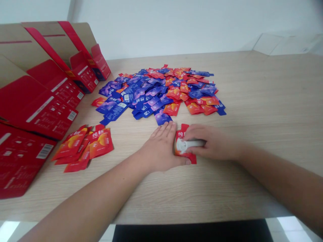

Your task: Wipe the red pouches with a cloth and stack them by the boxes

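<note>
A red-orange packet (pixel 181 134) lies flat on the table in front of me. My left hand (pixel 161 146) rests flat beside it, fingers stretched out and thumb against its lower left edge. In my right hand (pixel 205 141), a white-handled tool (pixel 189 144) is gripped, its rounded pale head over the middle of the packet. The head's exact kind is unclear. Just beyond my left fingertips lies a blue packet (pixel 161 117) at the near edge of a large mixed pile. Several red-orange packets (pixel 99 143) overlap in a small group to my left.
Behind my hands spreads the pile of blue and red packets (pixel 153 92). Red cartons (pixel 50 104) with raised flaps line the left side of the wooden table (pixel 264 134). A clear, flat-sided object (pixel 280 44) stands at the back right, by the white wall.
</note>
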Available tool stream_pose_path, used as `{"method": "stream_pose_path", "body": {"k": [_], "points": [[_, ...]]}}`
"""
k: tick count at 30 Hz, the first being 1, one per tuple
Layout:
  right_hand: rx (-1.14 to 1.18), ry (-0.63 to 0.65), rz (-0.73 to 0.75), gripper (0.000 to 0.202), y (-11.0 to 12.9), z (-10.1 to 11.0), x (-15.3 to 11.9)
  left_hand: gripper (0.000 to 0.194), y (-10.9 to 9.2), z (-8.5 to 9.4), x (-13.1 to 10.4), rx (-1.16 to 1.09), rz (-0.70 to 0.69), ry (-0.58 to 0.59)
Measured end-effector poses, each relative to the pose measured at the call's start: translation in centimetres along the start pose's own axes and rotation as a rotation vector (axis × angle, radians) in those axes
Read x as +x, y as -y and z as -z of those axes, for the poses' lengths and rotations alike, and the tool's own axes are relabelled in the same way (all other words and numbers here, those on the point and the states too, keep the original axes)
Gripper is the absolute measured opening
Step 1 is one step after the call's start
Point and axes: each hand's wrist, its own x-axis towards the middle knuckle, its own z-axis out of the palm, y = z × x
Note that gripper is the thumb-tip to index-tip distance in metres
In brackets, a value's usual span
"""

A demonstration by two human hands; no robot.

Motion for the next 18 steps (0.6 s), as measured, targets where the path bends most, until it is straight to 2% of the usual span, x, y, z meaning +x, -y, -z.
{"method": "stream_pose_path", "body": {"k": [2, 3, 8, 18], "points": [[0.012, 0.135, 0.020, 0.022, 0.4, -0.2, -0.1, 0.140, 0.1, 0.1, 0.0, -0.001, -0.008, 0.005], [-0.004, 0.150, 0.002, 0.023, 0.5, -0.3, -0.1, 0.140, 0.1, 0.1, 0.1, 0.000, -0.009, 0.009], [-0.099, -0.018, -0.109, 0.029, -0.3, -1.3, 0.7, 0.136, 0.0, 0.3, 0.1, 0.017, 0.015, 0.030], [-0.298, -0.152, -0.313, 0.022, -4.0, -0.9, 1.3, 0.134, -0.1, 0.2, 0.0, 0.044, 0.008, 0.024]]}}
